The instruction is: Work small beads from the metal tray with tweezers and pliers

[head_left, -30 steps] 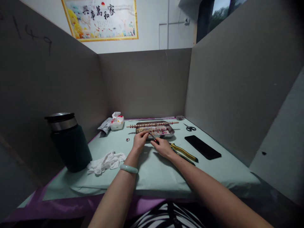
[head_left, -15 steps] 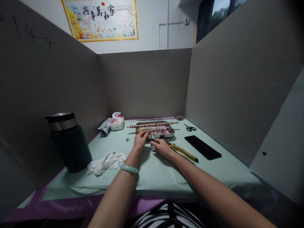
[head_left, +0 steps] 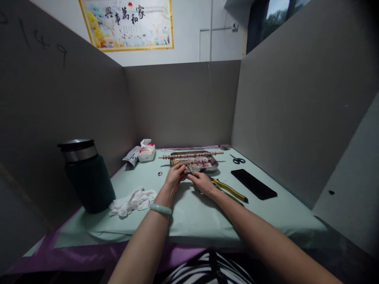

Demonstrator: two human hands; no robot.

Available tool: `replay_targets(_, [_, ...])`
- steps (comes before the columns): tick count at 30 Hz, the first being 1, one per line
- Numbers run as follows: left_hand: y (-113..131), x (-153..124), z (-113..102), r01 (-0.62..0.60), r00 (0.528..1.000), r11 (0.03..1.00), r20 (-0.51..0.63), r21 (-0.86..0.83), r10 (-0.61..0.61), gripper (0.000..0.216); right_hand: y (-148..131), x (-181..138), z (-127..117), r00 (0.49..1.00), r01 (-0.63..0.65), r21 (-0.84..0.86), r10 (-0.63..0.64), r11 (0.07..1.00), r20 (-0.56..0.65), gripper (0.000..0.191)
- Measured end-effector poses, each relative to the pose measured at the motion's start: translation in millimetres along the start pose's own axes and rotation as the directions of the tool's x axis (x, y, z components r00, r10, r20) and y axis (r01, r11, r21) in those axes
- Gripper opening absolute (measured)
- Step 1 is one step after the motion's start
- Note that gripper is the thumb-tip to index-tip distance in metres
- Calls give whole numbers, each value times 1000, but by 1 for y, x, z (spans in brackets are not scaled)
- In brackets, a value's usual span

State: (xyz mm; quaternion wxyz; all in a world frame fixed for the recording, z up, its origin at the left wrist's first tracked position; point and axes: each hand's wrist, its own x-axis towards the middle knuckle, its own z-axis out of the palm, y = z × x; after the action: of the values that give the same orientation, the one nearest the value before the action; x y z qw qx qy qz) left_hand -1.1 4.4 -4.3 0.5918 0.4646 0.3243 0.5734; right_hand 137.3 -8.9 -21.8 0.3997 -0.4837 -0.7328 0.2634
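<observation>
My left hand (head_left: 176, 176), with a pale green bangle (head_left: 160, 208) on the wrist, is closed in a pinch at the front edge of a metal tray (head_left: 211, 168). What its fingertips hold is too small to make out. My right hand (head_left: 201, 183) is closed on a thin, pointed metal tool (head_left: 190, 169), perhaps tweezers, whose tip leans toward the left fingertips. The tray contains many tiny gold, red and pink beads (head_left: 197, 161). Across its top lies a wooden stick (head_left: 220, 153) with small beaded rings along it. A single small beaded ring (head_left: 160, 173) rests left of my left hand.
Yellow-handled pliers (head_left: 229, 189) lie beside my right wrist, with a black phone (head_left: 253, 184) and black scissors (head_left: 237, 159) farther right. On the left are a dark green bottle (head_left: 89, 181), crumpled white cloth (head_left: 133, 202) and a tissue pack (head_left: 147, 152). Grey partitions (head_left: 180, 106) enclose the table.
The hands have drawn slightly closer together, and the thin tool has turned a little in my right fingers. The view has shifted slightly; the other things stay in place.
</observation>
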Motion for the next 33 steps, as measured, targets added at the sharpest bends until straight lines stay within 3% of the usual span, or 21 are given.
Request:
replay_targets(17, [2, -1, 0, -16, 999, 1000, -31, -6, 15, 33, -4, -5, 3, 996, 40, -231, -58, 972, -72, 31])
replay_targets(25, [3, -2, 1, -26, 999, 993, -26, 114, 30, 31, -3, -6, 5, 993, 30, -262, -57, 965, -99, 29])
replay_targets(33, [1, 0, -1, -12, 1000, 996, 12, 89, 11, 35, -1, -6, 5, 994, 45, -254, -68, 966, -82, 31])
